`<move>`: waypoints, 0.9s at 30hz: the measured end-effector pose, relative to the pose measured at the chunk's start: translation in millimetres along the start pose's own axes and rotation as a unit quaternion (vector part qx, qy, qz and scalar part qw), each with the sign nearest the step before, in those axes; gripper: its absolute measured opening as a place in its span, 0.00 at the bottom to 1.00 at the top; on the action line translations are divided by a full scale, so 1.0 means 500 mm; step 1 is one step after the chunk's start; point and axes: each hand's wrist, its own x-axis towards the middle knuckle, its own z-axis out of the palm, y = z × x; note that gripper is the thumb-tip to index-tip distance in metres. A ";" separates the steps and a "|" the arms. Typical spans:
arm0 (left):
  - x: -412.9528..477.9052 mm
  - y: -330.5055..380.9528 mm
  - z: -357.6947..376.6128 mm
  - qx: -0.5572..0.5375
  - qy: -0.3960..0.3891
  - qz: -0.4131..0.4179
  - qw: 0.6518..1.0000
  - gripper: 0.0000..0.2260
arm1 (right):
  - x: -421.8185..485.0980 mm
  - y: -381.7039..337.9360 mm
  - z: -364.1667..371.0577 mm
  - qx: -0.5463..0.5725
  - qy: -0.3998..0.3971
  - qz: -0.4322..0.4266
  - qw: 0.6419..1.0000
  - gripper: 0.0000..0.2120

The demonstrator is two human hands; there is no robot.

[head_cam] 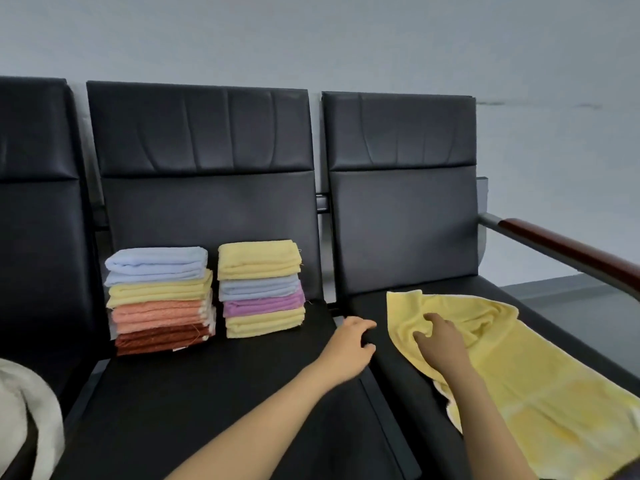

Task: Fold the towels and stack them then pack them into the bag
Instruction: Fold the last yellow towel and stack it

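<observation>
An unfolded yellow towel [526, 382] lies spread over the right black seat, bunched at its far left corner. My right hand [438, 344] grips that bunched part with curled fingers. My left hand [351, 341] hovers relaxed over the gap between the seats, just left of the towel, holding nothing. On the middle seat stand two stacks of folded towels: the left stack [161, 299] has blue, yellow, orange and rust towels, the right stack [261, 289] has yellow, blue, purple and yellow.
A row of black padded seats [207, 393] stands against a grey wall. A wooden-topped armrest [571, 251] bounds the right seat. A white fabric thing [27, 410], perhaps the bag, shows at the lower left edge.
</observation>
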 end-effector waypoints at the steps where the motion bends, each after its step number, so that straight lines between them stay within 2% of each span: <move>1: 0.003 0.010 0.026 0.000 -0.028 -0.003 1.000 0.20 | 0.002 0.027 -0.009 -0.019 -0.002 0.016 1.000 0.23; 5: 0.020 0.040 0.111 -0.001 -0.106 -0.011 0.994 0.21 | 0.009 0.112 -0.036 -0.076 -0.049 0.041 0.995 0.23; 11: 0.048 0.054 0.203 -0.027 -0.158 -0.047 0.986 0.22 | 0.010 0.194 -0.009 -0.087 -0.142 0.103 0.981 0.23; 15: 0.067 0.055 0.240 -0.037 -0.163 -0.085 0.982 0.24 | 0.020 0.209 0.010 -0.035 -0.124 0.125 0.984 0.23; 18: 0.080 0.054 0.261 0.022 -0.194 -0.076 0.978 0.24 | 0.027 0.218 0.020 -0.053 -0.133 0.118 0.983 0.19; 20: 0.084 0.061 0.273 0.063 -0.211 -0.077 0.972 0.22 | 0.028 0.220 0.022 -0.017 -0.133 0.107 0.985 0.14; 21: 0.086 0.066 0.277 0.049 -0.197 -0.085 0.976 0.20 | 0.028 0.220 0.020 0.030 -0.134 0.100 0.985 0.11; 23: 0.086 0.077 0.278 -0.073 -0.123 -0.144 0.979 0.20 | 0.024 0.210 0.006 0.190 -0.157 0.084 0.966 0.05; 24: 0.087 0.081 0.275 -0.174 -0.083 -0.194 0.962 0.22 | 0.020 0.200 -0.005 0.276 -0.175 0.070 0.942 0.03; 25: 0.090 0.082 0.270 -0.293 -0.055 -0.244 0.923 0.24 | 0.015 0.189 -0.019 0.345 -0.197 0.051 0.916 0.03; 26: 0.096 0.082 0.263 -0.412 -0.040 -0.287 0.864 0.25 | 0.011 0.176 -0.031 0.387 -0.222 0.033 0.894 0.05; 27: 0.101 0.080 0.253 -0.514 -0.027 -0.319 0.796 0.24 | 0.005 0.162 -0.043 0.392 -0.245 0.018 0.886 0.09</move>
